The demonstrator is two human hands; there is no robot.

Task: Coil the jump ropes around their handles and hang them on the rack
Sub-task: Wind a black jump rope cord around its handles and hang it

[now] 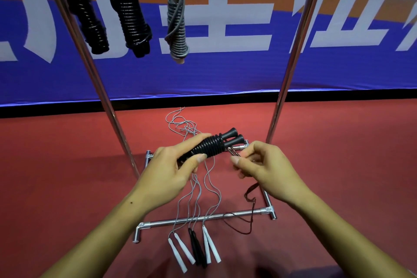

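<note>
My left hand (178,165) grips a pair of black handles with black rope coiled tightly round them (211,144), held level above the rack's base. My right hand (259,165) pinches the loose end of that dark rope (234,153) just right of the coil; the rest of the rope (249,196) trails down to the floor. Three coiled ropes hang from the rack's top bar: two black ones (88,18) (128,11) and a grey one (177,20). On the floor lie uncoiled grey ropes (191,187) with white handles (180,253) (211,245) and black handles (197,248).
The metal rack has two slanted poles (94,74) (291,63) and a base frame of silver bars (203,218) on the red floor. A blue banner with large white letters (225,70) stands behind it.
</note>
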